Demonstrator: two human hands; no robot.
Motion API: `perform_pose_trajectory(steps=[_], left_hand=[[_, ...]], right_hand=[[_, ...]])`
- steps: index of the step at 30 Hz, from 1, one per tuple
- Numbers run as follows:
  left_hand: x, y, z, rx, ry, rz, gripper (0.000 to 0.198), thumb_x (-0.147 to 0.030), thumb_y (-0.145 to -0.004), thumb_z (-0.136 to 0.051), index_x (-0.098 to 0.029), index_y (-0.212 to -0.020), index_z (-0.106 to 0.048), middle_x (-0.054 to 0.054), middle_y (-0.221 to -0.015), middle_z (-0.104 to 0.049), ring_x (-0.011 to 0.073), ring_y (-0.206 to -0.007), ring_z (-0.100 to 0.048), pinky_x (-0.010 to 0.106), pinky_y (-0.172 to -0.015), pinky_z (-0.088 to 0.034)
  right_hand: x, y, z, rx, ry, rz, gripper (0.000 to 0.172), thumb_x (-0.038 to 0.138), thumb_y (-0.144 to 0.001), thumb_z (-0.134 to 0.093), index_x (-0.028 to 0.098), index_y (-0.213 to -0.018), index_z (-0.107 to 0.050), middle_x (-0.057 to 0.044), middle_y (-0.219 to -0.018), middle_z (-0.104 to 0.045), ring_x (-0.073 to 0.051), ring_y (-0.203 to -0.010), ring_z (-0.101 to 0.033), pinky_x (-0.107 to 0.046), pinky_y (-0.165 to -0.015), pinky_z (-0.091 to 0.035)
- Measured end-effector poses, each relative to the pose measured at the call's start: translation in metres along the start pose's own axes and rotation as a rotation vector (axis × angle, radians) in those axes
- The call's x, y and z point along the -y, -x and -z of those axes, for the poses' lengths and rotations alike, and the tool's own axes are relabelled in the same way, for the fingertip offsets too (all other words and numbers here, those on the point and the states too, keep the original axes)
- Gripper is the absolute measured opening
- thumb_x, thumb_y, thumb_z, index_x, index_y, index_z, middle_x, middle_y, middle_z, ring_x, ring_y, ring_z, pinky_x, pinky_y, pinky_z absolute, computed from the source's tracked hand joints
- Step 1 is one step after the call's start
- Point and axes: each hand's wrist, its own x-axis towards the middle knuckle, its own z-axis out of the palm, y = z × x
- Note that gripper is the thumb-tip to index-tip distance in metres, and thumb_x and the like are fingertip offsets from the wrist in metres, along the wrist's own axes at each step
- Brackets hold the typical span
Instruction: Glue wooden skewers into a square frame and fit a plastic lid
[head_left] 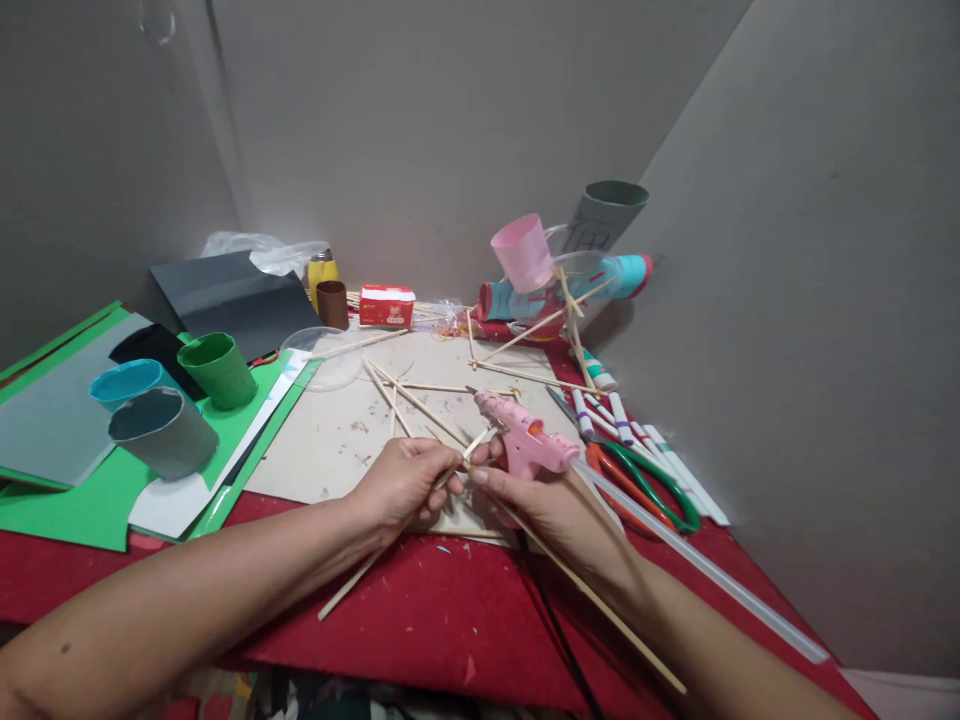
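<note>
In the middle, my left hand (405, 485) and my right hand (551, 505) meet, fingertips pinched where thin wooden sticks cross. One wooden stick (356, 580) slopes from my left hand toward the front left. Another wooden stick (607, 600) passes under my right hand toward the front right. A pink hot glue gun (525, 430), with a long clear glue stick (705, 565) in its back end, is right behind my right hand. Its grip is partly covered by that hand; I cannot tell whether the fingers hold it. More joined wooden sticks (420, 405) lie just beyond.
Green-handled scissors (660, 480) and several markers (675, 465) lie at right. Paper cylinders, including a grey one (165, 435), stand on green sheets (67, 515) at left. A stick frame with a pink cylinder (525, 255) stands behind, near a red box (386, 308).
</note>
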Motion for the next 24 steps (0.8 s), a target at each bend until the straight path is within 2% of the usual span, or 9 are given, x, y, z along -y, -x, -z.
perform_pose_trajectory(steps=[3, 5, 14, 20, 24], left_hand=[[-0.0012, 0.0006, -0.001, 0.018, 0.055, 0.006, 0.022, -0.032, -0.072, -0.061, -0.015, -0.06, -0.054, -0.003, -0.05, -0.054, 0.0028, -0.031, -0.031, 0.018, -0.035, -0.019], [-0.0025, 0.0019, -0.0015, 0.044, 0.074, 0.021, 0.023, -0.035, -0.072, -0.063, -0.016, -0.063, -0.054, -0.003, -0.053, -0.057, 0.0023, -0.031, -0.029, 0.018, -0.034, -0.018], [-0.0039, 0.0049, -0.0005, 0.057, 0.057, -0.001, 0.032, -0.039, -0.065, -0.073, -0.015, -0.063, -0.053, -0.005, -0.051, -0.052, 0.0009, -0.032, -0.027, 0.017, -0.034, -0.015], [-0.0075, 0.0061, -0.0015, 0.064, -0.015, 0.011, 0.033, -0.041, -0.069, -0.067, -0.016, -0.055, -0.051, -0.009, -0.034, -0.036, 0.0023, -0.027, -0.021, 0.019, -0.033, -0.012], [-0.0068, 0.0096, -0.0015, 0.0, -0.037, 0.03, 0.025, -0.034, -0.069, -0.063, -0.015, -0.054, -0.055, -0.007, -0.034, -0.041, 0.0033, -0.026, -0.023, 0.02, -0.032, -0.013]], right_hand=[[-0.0006, -0.0005, 0.0012, 0.01, -0.014, 0.018, 0.026, 0.036, -0.071, -0.077, 0.019, -0.081, -0.06, 0.004, -0.059, -0.054, -0.008, -0.047, -0.039, -0.023, -0.044, -0.027], [-0.0021, -0.0018, 0.0023, 0.036, -0.019, 0.008, 0.025, 0.037, -0.073, -0.076, 0.02, -0.081, -0.06, 0.005, -0.056, -0.051, -0.008, -0.046, -0.037, -0.023, -0.044, -0.024], [0.0002, -0.0011, -0.0017, 0.025, -0.069, -0.002, 0.024, 0.034, -0.07, -0.077, 0.02, -0.076, -0.058, 0.005, -0.056, -0.05, -0.008, -0.047, -0.036, -0.023, -0.046, -0.024], [0.0045, -0.0009, -0.0033, 0.023, -0.026, 0.042, 0.021, 0.035, -0.071, -0.074, 0.02, -0.07, -0.06, 0.003, -0.062, -0.055, -0.011, -0.055, -0.045, -0.025, -0.053, -0.034], [-0.0049, -0.0029, -0.0001, 0.082, 0.017, 0.048, 0.017, 0.034, -0.075, -0.071, 0.019, -0.072, -0.063, 0.002, -0.062, -0.055, -0.011, -0.055, -0.047, -0.026, -0.054, -0.038]])
